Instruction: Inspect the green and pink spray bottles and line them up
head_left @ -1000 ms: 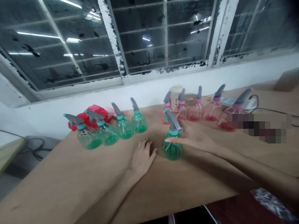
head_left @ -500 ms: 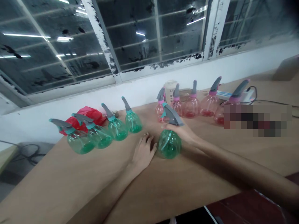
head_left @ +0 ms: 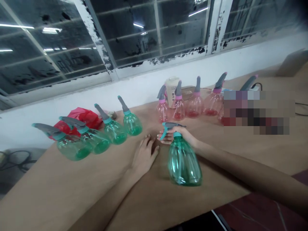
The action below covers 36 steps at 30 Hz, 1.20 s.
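Plainly, the right hand (head_left: 186, 136) holds a glossy, bulbous green bottle (head_left: 184, 165), fingers half-curled — left hand (head_left: 143, 156) loosely spread, empty.

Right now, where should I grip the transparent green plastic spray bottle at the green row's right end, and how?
I'd probably grip that green bottle by its narrow turquoise collar, coming from the front right, nearest your left hand: the body swells below, and another green bottle stands close on its left.
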Available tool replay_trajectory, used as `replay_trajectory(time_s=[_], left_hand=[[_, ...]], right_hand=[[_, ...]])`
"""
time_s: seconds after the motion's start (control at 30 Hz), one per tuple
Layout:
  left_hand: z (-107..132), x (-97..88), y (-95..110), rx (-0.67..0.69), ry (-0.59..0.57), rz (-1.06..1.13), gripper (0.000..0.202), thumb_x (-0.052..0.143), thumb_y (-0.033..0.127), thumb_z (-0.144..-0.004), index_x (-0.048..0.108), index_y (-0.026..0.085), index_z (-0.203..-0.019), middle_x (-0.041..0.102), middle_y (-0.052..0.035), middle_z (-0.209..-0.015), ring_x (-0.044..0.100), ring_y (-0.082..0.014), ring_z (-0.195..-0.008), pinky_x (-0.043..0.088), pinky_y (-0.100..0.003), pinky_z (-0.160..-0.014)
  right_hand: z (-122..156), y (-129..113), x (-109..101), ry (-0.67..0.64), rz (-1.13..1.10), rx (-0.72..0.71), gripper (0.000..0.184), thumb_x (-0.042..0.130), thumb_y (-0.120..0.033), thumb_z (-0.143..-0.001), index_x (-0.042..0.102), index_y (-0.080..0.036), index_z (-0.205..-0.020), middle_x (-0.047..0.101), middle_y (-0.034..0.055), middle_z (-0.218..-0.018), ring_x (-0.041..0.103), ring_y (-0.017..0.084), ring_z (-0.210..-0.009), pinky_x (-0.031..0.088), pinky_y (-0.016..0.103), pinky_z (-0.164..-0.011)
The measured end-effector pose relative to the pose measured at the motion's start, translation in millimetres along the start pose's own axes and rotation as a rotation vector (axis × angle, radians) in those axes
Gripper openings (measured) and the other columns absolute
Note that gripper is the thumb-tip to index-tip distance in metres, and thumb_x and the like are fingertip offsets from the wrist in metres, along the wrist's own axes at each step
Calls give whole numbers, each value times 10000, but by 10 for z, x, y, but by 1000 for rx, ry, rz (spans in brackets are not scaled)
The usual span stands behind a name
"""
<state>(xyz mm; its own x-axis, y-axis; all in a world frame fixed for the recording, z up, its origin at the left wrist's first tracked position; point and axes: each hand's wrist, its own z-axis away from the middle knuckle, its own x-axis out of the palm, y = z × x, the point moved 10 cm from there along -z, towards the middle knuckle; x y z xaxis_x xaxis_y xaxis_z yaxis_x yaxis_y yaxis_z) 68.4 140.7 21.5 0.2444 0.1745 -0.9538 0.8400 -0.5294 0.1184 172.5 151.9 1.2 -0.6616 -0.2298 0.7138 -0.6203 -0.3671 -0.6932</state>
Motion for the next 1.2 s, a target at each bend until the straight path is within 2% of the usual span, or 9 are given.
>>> replay_trajectory(time_s=[0.1,0.2,0.33,0.47,0.67,0.8,1.03,1.13,1.2], left_hand=[[1,-8,5,7,9,17,396,373,355,-934,509,117,-1219,467,-132,-1346,389,-251,-1281,339,-419,-1056],[2,-6,-12,1,20,26,395,386,360,-930,513,119,-1215,470,-135,-1342,393,-259,-1277,343,-434,-1050],[1,29,-16,22,-6,55,391,423,326,-913,493,111,-1232,456,-157,-1351,400,-271,-1275,375,-437,-1024],[6,21,-1,46,-7,46,400,439,315,-898,467,132,-1252,453,-153,-1351,401,-277,-1276,386,-445,-1014],[3,-13,31,27,-5,12,331,419,270,-901,524,116,-1174,446,-159,-1358,392,-281,-1280,356,-447,-1040],[0,-20,53,40,-2,5,318,407,269,-906,531,113,-1154,451,-163,-1353,391,-283,-1279,356,-456,-1037],[12,-17,44,46,10,-1,362,402,290,-912,492,110,-1214,453,-161,-1350,385,-286,-1281,361,-459,-1031],[14,-12,46,37,-3,9,370,400,304,-915,494,111,-1216,452,-160,-1352,385,-282,-1282,360,-451,-1033],[12,-8,41,31,-6,15,376,388,324,-921,499,116,-1214,463,-155,-1344,389,-280,-1280,361,-452,-1032]], right_hand=[[54,-31,-64,101,77,-13,170,614,-293,-733,632,-126,-710,669,62,-668,648,157,-648,516,265,-634],[110,-9,30,58,151,-4,189,639,-299,-722,628,-122,-654,641,40,-598,617,125,-556,483,226,-560],[145,127,262,-159,121,58,193,635,-297,-740,658,-107,-763,683,75,-730,654,154,-695,491,263,-690],[95,267,245,-249,36,142,270,618,-315,-761,661,-89,-903,697,116,-875,657,192,-866,467,327,-847],[-27,338,4,-174,-50,202,311,586,-334,-782,639,-103,-983,695,121,-940,652,211,-929,436,387,-931],[-49,304,-61,-129,-71,198,324,583,-346,-792,637,-99,-994,689,127,-974,647,214,-945,433,386,-941],[-1,229,30,-138,-52,167,339,518,-399,-844,637,-111,-979,693,118,-911,655,204,-895,448,389,-908],[52,154,106,-121,-39,102,399,511,-493,-838,642,-121,-904,685,98,-794,658,198,-798,488,374,-822],[106,70,140,-76,-29,18,364,542,-491,-823,640,-141,-850,666,61,-724,645,176,-704,509,341,-732]])
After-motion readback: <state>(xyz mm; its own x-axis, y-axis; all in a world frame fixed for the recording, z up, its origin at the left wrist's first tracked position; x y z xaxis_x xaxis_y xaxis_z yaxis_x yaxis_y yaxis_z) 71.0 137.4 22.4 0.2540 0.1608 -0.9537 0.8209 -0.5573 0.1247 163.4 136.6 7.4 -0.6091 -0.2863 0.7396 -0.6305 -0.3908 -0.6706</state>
